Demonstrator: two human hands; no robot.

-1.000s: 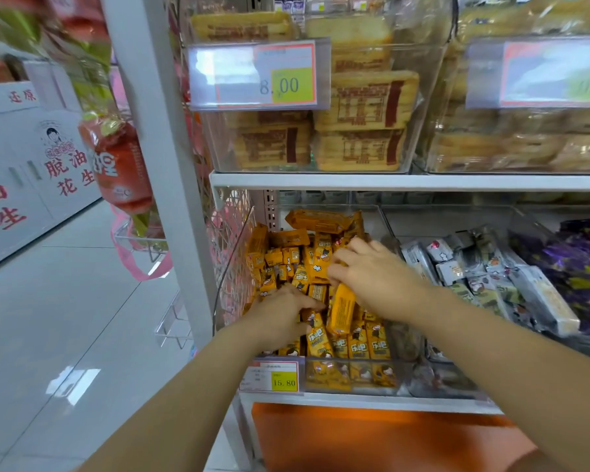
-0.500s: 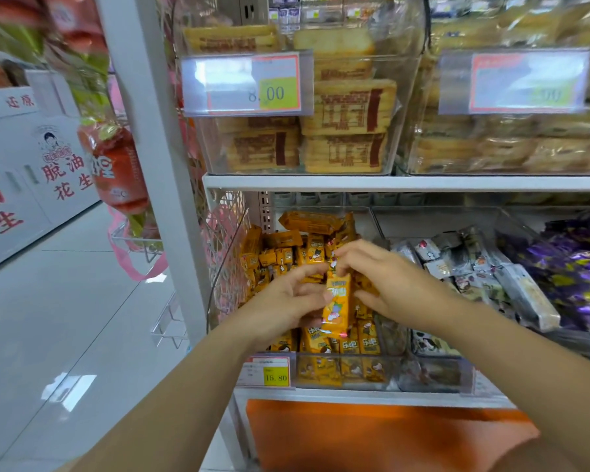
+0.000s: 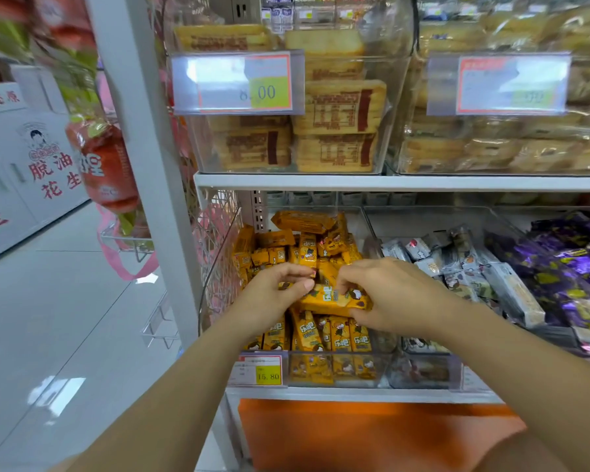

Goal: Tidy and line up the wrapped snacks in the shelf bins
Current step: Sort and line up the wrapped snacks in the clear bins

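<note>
A clear plastic bin on the lower shelf holds many small yellow wrapped snacks; a front row stands upright, the back ones lie jumbled. Both my hands are over this bin. My right hand grips one yellow snack bar, which lies sideways above the front row. My left hand pinches the bar's left end with thumb and fingertips.
A bin of silver-wrapped snacks sits to the right, then purple-wrapped ones. Above, clear bins hold wrapped cakes behind price tags. A white upright post and wire rack border the left; an aisle floor lies beyond.
The yellow bar, upright between both hands half a second ago, now lies sideways. Earlier still, both hands were lower among the packs, lifting it out.
</note>
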